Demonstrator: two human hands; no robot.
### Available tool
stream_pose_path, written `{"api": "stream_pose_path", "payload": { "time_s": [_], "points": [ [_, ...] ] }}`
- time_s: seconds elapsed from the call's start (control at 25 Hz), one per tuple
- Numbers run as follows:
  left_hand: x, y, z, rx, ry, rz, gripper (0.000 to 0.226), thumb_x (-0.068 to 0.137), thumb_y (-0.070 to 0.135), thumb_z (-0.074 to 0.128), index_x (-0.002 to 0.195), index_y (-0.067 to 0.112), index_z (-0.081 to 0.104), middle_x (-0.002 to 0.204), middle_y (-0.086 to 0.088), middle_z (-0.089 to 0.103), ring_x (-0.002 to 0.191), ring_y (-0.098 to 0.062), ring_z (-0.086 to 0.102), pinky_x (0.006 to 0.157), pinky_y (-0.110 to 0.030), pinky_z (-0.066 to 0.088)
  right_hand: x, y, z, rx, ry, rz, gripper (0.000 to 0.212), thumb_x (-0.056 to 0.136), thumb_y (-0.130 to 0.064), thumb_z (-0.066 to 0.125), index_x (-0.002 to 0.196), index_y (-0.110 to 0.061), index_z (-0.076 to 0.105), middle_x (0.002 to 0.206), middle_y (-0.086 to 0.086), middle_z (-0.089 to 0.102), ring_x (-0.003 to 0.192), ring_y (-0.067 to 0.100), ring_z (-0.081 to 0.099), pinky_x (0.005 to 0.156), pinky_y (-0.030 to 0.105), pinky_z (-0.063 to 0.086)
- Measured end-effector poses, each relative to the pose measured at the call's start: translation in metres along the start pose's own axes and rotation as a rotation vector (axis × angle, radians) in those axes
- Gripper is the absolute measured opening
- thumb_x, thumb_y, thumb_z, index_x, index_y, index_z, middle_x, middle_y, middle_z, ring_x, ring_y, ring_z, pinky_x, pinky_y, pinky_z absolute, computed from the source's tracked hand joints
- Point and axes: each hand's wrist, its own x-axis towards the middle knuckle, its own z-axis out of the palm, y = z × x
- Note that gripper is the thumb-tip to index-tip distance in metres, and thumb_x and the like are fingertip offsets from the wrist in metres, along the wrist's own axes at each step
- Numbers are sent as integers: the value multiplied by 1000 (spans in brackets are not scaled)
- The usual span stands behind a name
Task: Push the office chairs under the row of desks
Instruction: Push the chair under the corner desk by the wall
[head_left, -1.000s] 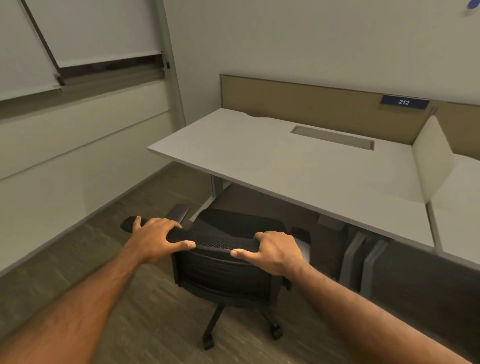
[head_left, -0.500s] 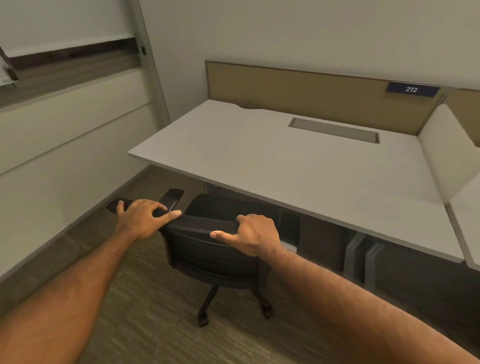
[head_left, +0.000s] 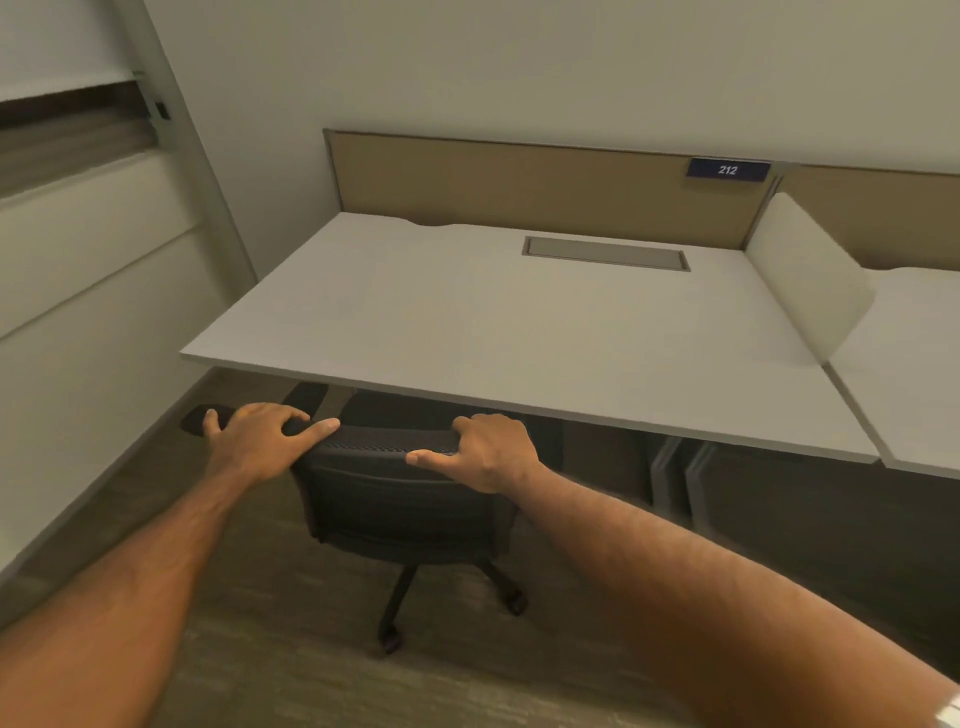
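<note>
A black mesh office chair (head_left: 400, 512) stands at the front edge of a white desk (head_left: 519, 332), its seat and one armrest partly under the desktop. My left hand (head_left: 260, 439) grips the left end of the backrest's top edge. My right hand (head_left: 488, 452) holds the same edge further right, thumb along the rim. The chair's wheeled base shows below on the carpet. The seat's front is hidden by the desktop.
A tan partition (head_left: 519, 187) with a "212" label (head_left: 727, 170) backs the desk. A white divider (head_left: 810, 280) separates it from the neighbouring desk (head_left: 914, 364) on the right. A wall (head_left: 78, 312) runs close along the left. Grey desk legs (head_left: 675, 478) stand under the right side.
The chair has rolled forward, its seat and armrest now going under the desktop edge. Both hands stayed on the backrest and moved forward with it.
</note>
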Motion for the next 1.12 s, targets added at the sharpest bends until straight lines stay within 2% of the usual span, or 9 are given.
{"api": "stream_pose_path", "payload": {
  "time_s": [0.16,0.28,0.36,0.4,0.44,0.52,0.6,0.72,1.12],
  "points": [
    [14,-11,-2,-8,3,44,79,75,92,28,114,36,68,135,2,63,135,-24,46,117,-68,9,5,-9,2,-8,33,48,83,72,-101,24,66,-21,44,63,-3,54,60,16,51,61,37,39],
    [16,-20,2,-23,46,108,76,79,89,26,112,36,69,131,4,65,130,-23,51,116,-66,12,-5,-12,8,9,120,70,77,83,-93,29,71,-20,50,70,-2,55,67,17,53,66,40,44],
    [18,-20,2,-43,71,132,75,80,88,24,110,36,69,126,5,68,126,-22,54,116,-65,14,-13,-8,11,74,143,70,74,90,-86,32,94,-19,64,94,1,67,90,20,60,86,43,51],
    [19,-19,0,-46,57,141,76,80,88,24,112,35,69,127,4,67,126,-22,54,116,-65,14,-18,-5,10,106,115,70,75,92,-83,33,116,-19,65,117,4,67,110,24,59,103,47,45],
    [21,-17,-3,-42,16,151,78,80,87,23,118,34,67,130,4,66,127,-22,54,117,-65,15,-23,1,8,109,60,59,77,94,-80,34,138,-21,56,141,6,58,132,28,49,117,52,31],
    [23,-11,-16,-22,-101,203,86,78,88,24,132,30,59,140,2,60,131,-22,51,117,-61,20,-39,17,-5,33,-23,9,81,96,-77,35,158,-25,32,167,5,30,154,27,22,124,57,2],
    [27,7,-30,-32,-148,292,92,77,89,26,139,26,54,144,1,57,131,-22,52,113,-56,32,-60,39,-20,-14,-19,16,81,97,-74,37,161,-27,24,171,4,18,158,26,12,124,54,-7],
    [17,69,-27,-17,-120,460,93,78,89,27,143,27,49,150,1,52,133,-22,50,112,-53,35,-108,68,-28,3,37,179,79,98,-71,42,160,-25,25,170,5,20,157,27,12,124,55,-3],
    [-105,291,69,57,-189,1072,107,74,97,19,159,32,21,169,2,13,154,-17,9,125,-51,2,-326,164,17,-59,-122,631,86,96,-69,48,164,-25,17,173,4,10,159,24,1,123,61,-4]
  ]
}}
